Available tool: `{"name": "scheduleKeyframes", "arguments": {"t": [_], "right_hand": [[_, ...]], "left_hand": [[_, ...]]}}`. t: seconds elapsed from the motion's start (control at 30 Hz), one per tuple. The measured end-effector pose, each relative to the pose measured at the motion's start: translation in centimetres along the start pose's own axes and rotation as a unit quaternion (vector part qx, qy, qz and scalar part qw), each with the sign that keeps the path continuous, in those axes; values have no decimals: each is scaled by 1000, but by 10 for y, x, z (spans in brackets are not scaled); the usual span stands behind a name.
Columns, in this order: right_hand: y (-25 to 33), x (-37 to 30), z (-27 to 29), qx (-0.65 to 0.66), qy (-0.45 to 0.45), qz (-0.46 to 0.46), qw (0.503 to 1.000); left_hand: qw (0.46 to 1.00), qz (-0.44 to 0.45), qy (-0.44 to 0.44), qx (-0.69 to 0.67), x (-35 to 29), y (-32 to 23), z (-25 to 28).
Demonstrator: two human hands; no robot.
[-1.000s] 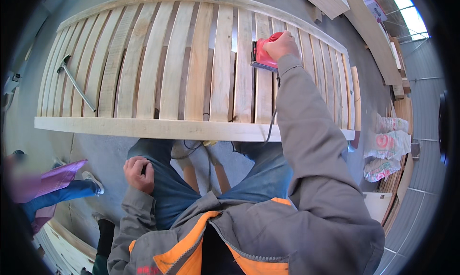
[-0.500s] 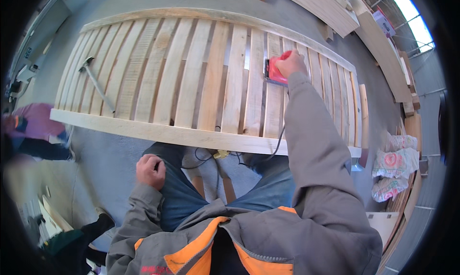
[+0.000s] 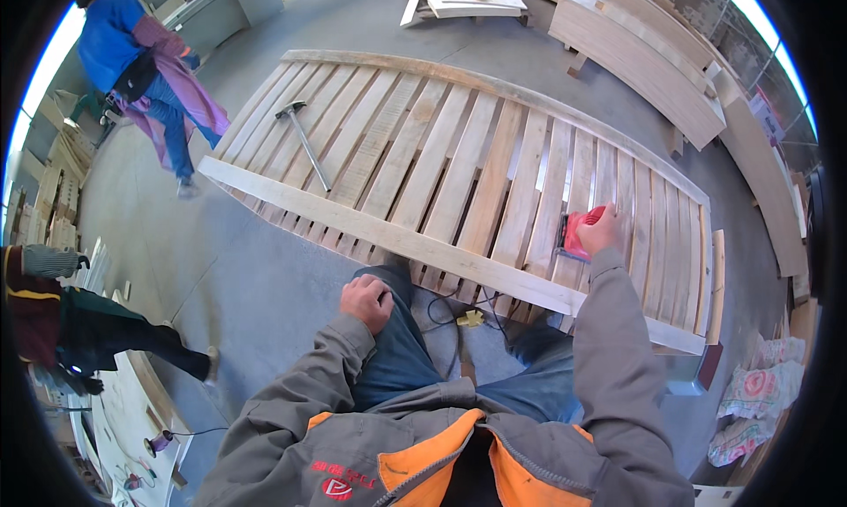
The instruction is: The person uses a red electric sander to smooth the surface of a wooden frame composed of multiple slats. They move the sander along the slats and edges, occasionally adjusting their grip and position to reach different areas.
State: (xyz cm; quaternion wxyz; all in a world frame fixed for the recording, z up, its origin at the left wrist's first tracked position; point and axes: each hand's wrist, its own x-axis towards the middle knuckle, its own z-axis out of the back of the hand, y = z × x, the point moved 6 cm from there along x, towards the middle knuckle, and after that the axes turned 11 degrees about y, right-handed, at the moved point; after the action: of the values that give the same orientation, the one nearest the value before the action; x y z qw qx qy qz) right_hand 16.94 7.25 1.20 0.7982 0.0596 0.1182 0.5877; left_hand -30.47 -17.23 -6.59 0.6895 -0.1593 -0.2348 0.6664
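– Concrete floor (image 3: pixel 256 286), boards (image 3: pixel 637 73) stacked at the upper right. Where is the sander (image 3: pixel 576 232)?
– Red, on the slats (image 3: pixel 498 176) of the wooden frame (image 3: pixel 441 255), right of its middle, gripped by the right hand (image 3: pixel 602 232).
– And the left hand (image 3: pixel 367 302)?
– Curled, resting on the left thigh (image 3: pixel 393 361); cannot tell whether it holds anything. Hammer (image 3: pixel 309 150) lies across the slats toward the left end

I cannot see the underside of the red sander (image 3: pixel 574 233), and the right grip (image 3: pixel 602 231) covers part of its body. Most fingertips of the left grip (image 3: pixel 367 302) are tucked from my sight. The dark rim hides a dark-trousered co-worker's (image 3: pixel 123 335) head; the lower edge crops the gray jacket (image 3: pixel 300 419).
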Motion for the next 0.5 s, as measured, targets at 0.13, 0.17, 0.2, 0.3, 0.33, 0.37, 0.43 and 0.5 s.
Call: {"name": "scheduleKeyframes", "arguments": {"t": [0.13, 0.17, 0.2, 0.3, 0.33, 0.37, 0.43, 0.5], "right_hand": [[-8, -26, -1, 18, 17, -2, 1000], [-11, -28, -1, 16, 15, -3, 1000], [-15, -30, 1, 17, 12, -5, 1000], [-21, -41, 5, 22, 14, -15, 1000], [-19, -48, 7, 25, 17, -18, 999], [-17, -53, 8, 29, 21, -20, 999], [-19, -56, 4, 20, 15, -19, 1000], [-43, -48, -2, 34, -31, -16, 999]], "left_hand": [[1000, 4, -5, 5, -7, 2, -4], [1000, 6, -5, 3, -8, 4, -5], [1000, 6, -9, 6, -8, 5, -5], [1000, 10, -12, 10, -9, 4, -4], [1000, 13, -10, 12, -12, 6, -2], [1000, 17, -9, 14, -15, 8, 0], [999, 28, -15, 21, -21, 11, 6], [999, 32, -4, 19, -21, 11, 4]]}}
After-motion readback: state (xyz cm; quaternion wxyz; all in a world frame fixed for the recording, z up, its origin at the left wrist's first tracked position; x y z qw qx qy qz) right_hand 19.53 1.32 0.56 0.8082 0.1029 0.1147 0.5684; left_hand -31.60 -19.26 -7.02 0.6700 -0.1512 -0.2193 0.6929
